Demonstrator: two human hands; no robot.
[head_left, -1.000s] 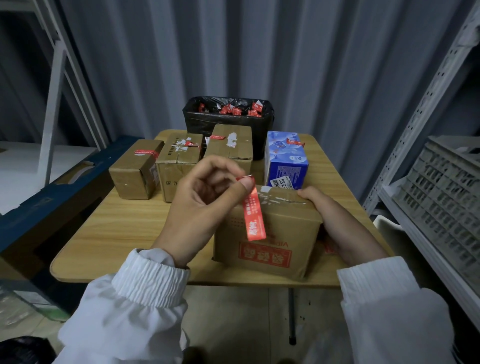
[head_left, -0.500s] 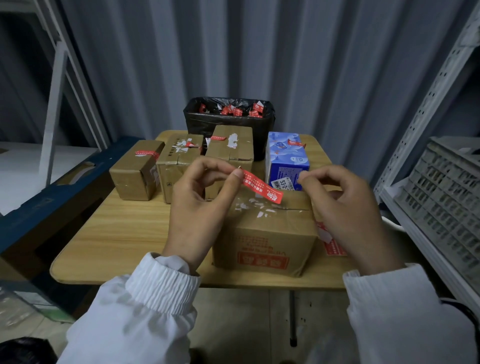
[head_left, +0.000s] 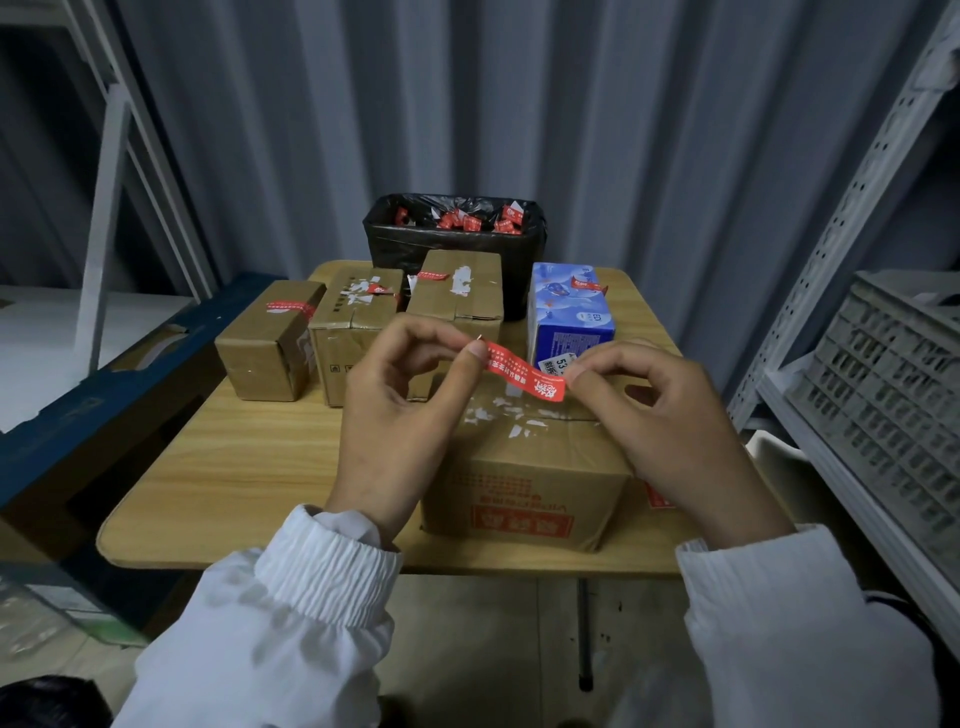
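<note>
Red tape strip (head_left: 524, 370) is pinched at both ends by left hand (head_left: 400, 421) and right hand (head_left: 670, 431), its print seemingly too blurred to read.

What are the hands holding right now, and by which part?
A red strip, held over the box: the left hand pinches its left end, the right hand its right end.

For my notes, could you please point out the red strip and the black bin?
red strip (head_left: 524, 370): head view, its printed middle.
black bin (head_left: 396, 253): head view, its left front wall.
</note>
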